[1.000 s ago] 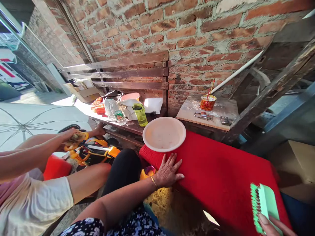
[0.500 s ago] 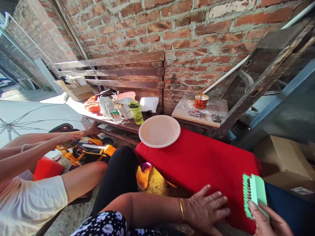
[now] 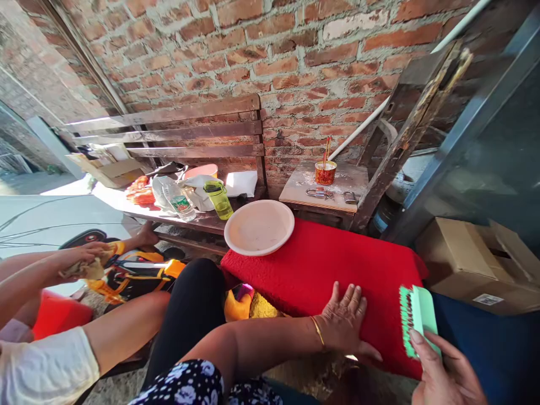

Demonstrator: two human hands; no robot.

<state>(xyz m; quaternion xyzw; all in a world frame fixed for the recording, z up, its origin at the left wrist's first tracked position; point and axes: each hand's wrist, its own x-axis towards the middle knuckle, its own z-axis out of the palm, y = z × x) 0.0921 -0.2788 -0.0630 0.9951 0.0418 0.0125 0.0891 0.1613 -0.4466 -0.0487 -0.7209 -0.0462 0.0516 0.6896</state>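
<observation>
My left hand (image 3: 343,318) lies flat on the red cloth (image 3: 295,275), fingers spread and a gold bracelet at its wrist. At the right, my right hand (image 3: 447,371) grips a light green scrubbing brush (image 3: 424,320) by its back. The brush's bristles face left, at the cloth's right end; whether they touch it I cannot tell. The cloth covers a low surface. On its far left corner stands a shallow white basin (image 3: 259,228).
A co-worker's hand (image 3: 82,259) holds a crumpled cloth over a black and orange item (image 3: 130,275). A wooden bench (image 3: 211,222) carries a green bottle (image 3: 218,199) and a clear bottle (image 3: 181,205). Padlocks and a tin (image 3: 325,172) sit on a small table; a cardboard box (image 3: 464,259) stands right.
My left hand has shifted on the cloth and its fingers now point farther away from me. The co-worker's hand has lifted with a crumpled cloth. The camera view has turned somewhat right.
</observation>
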